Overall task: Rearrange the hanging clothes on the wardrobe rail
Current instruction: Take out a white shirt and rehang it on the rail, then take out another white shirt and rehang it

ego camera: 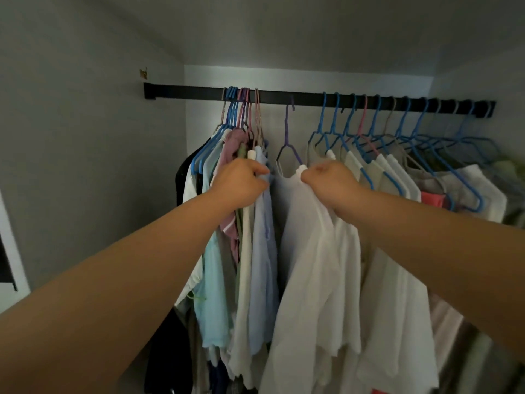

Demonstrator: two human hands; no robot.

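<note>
A black wardrobe rail (pixel 193 92) runs across the back wall. A tight bunch of clothes (pixel 224 251) on blue and pink hangers hangs at its left. My left hand (pixel 241 183) grips the shoulder of the pale blue shirt (pixel 264 265) at the bunch's right edge. A white shirt (pixel 306 265) hangs alone on a purple hanger (pixel 287 137) in the gap at the middle. My right hand (pixel 329 180) grips that shirt's right shoulder. Further right hangs a spread row of white and grey tops (pixel 397 177) on blue hangers.
The wardrobe's grey left side wall (pixel 85 137) stands close to the left bunch. A bare stretch of rail lies between the wall bracket (pixel 149 91) and the first hanger. A pink garment (pixel 431 199) shows among the right row.
</note>
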